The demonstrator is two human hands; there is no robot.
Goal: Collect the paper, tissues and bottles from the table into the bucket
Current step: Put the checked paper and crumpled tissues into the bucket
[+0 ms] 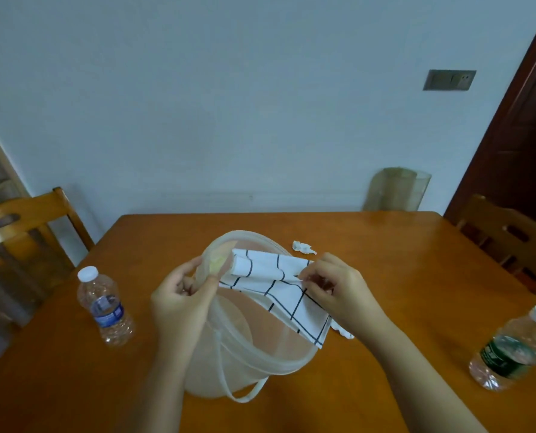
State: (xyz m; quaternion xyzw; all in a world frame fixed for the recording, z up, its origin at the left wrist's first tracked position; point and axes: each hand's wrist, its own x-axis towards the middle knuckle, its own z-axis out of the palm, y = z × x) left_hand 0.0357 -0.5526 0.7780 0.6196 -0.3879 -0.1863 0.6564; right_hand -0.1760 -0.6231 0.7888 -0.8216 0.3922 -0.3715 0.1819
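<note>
**Checked cloth held over the bucket**

Right now both hands pinch a white, black-checked cloth (279,289) above the translucent bucket (248,354) at the table's near-middle: the left hand (182,298) clamps one end by the rim, the right hand (332,292) grips the other. It looks soft and limp, best taken by its edges. A crumpled tissue (304,247) lies beyond the bucket; light, crushable bottles stand near the left edge (105,307) and right edge (513,351). The wooden table (385,245) looks smooth, set against a pale wall, chairs either side.
</note>
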